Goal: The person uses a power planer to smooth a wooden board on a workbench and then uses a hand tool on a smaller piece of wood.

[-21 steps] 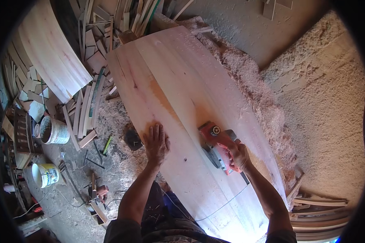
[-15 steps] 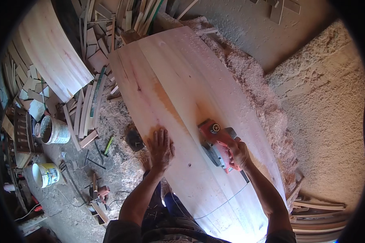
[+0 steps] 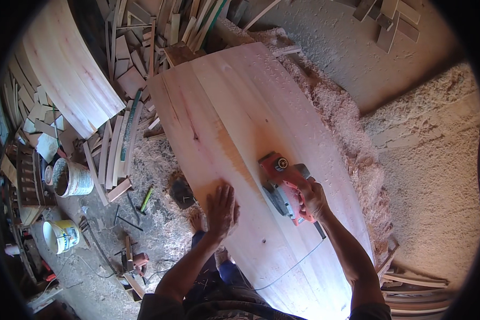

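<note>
A long, curved panel of pale, joined boards fills the middle of the view, with orange patches along a seam. My left hand lies flat on its left side, fingers out and holding nothing. To the right of it, my right hand grips the rear handle of a red electric hand planer, which rests on the panel. A thin cord runs from the back of the tool across the wood toward my body.
Shavings heap along the panel's right edge. At left are a second curved panel, scattered offcuts, two buckets and tools on the floor. A bare foot shows beside the panel. Curved strips lie at lower right.
My left hand has slid right and down along the board, staying flat. My right hand and the planer have moved slightly up in the view.
</note>
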A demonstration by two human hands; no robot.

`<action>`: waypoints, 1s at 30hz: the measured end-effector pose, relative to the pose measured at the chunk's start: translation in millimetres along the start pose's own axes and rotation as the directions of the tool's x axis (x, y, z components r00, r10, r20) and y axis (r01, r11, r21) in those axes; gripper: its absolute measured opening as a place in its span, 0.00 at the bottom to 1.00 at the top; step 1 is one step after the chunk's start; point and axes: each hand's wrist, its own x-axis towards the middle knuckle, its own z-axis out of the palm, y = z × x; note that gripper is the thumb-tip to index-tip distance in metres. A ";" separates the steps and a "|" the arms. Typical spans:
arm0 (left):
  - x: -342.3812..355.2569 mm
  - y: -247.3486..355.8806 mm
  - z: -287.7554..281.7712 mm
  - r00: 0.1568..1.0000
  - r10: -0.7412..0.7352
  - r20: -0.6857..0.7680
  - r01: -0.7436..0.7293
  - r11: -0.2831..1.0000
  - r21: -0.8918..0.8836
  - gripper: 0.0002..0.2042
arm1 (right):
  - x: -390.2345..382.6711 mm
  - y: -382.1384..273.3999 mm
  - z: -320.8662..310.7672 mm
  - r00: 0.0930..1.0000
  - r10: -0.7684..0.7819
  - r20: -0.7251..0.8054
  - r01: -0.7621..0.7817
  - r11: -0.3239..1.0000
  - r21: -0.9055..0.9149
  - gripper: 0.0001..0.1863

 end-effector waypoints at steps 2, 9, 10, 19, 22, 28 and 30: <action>32.7 -27.6 -1.7 0.998 -0.015 -0.055 0.017 0.999 0.039 0.31 | 10.3 -12.1 6.8 1.000 -0.003 -0.012 0.003 1.000 -0.002 0.32; 151.7 -118.7 -2.0 0.992 -0.074 -0.105 0.086 0.989 0.123 0.33 | 53.7 -40.9 30.0 0.998 -0.056 -0.004 0.056 0.998 -0.016 0.34; 159.0 -122.7 -1.6 0.991 -0.073 -0.111 0.087 0.989 0.122 0.33 | 59.5 -47.2 33.5 0.999 -0.050 0.003 0.050 0.999 -0.018 0.34; 180.6 -99.5 -15.4 0.991 -0.126 -0.044 0.132 0.978 0.160 0.35 | 105.6 -92.4 59.9 0.999 0.038 0.031 -0.039 0.999 0.024 0.31; 183.2 -97.0 -22.1 0.992 -0.130 -0.010 0.130 0.980 0.153 0.35 | 125.2 -100.0 68.0 1.000 -0.002 0.012 0.002 1.000 0.007 0.32; 185.9 -98.1 -30.6 0.991 -0.136 0.021 0.132 0.985 0.114 0.35 | 158.5 -142.6 89.9 0.999 -0.028 0.032 0.030 0.998 -0.056 0.35; 187.3 -98.1 -32.4 0.989 -0.145 0.026 0.142 0.984 0.104 0.35 | 169.7 -154.5 97.5 0.998 -0.045 0.038 0.047 0.996 -0.071 0.36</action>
